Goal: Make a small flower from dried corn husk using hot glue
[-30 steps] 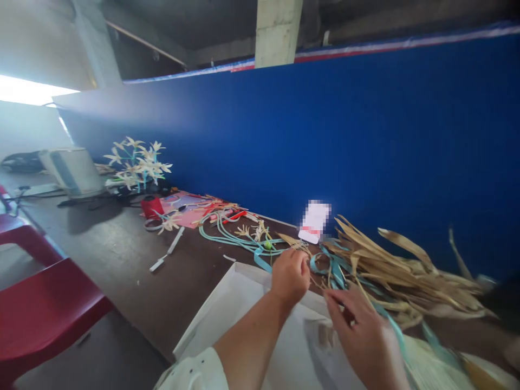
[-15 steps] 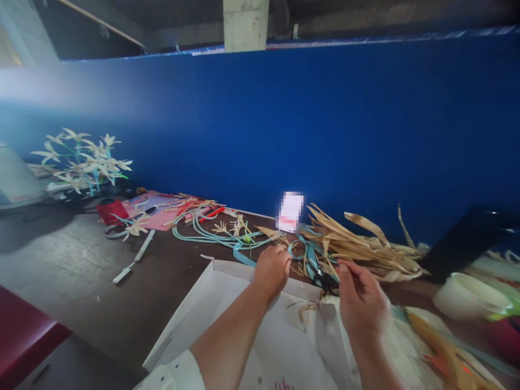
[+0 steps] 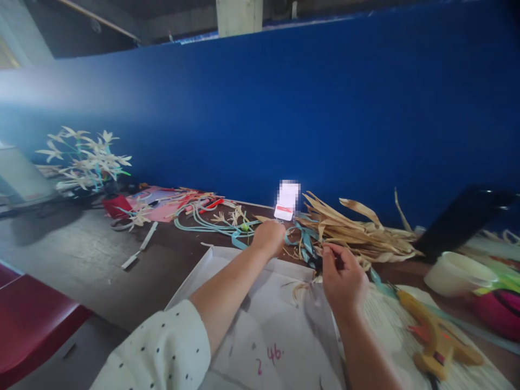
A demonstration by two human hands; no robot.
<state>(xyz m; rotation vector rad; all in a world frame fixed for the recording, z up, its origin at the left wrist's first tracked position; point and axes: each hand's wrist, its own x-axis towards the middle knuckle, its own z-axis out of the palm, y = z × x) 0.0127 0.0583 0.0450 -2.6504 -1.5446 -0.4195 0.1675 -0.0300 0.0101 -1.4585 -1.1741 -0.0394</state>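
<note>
The bundle of dried leaves [image 3: 368,233] lies right of centre in the frame, just beyond my right hand [image 3: 343,276], fanning from my fingertips toward the right. That hand's thumb and forefinger come close together at the bundle's near left edge; I can't tell whether a strand is pinched between them. My left hand [image 3: 268,238], near the middle of the frame, has its fingers curled in and its back toward me, so whatever it may be gripping is hidden. Between my two hands runs a tangle of turquoise ribbon [image 3: 306,238], with dark-handled scissors [image 3: 313,261] just beside my right fingertips, their blades hard to make out among the strips.

Below my hands, at bottom centre, is a white tray [image 3: 300,330] with pink handwritten figures; my forearms and dotted sleeve [image 3: 162,346] cover part of it. Beyond my left hand stands a phone [image 3: 286,200], its screen blurred into blocks. Pale blue cords [image 3: 190,226] loop across the desk [image 3: 97,246] left of it. At lower right a yellow glue gun [image 3: 430,336] lies on a printed sheet [image 3: 390,319], near a white cup [image 3: 459,273]; the pink object [image 3: 499,314] there is cut off by the frame's edge.
</note>
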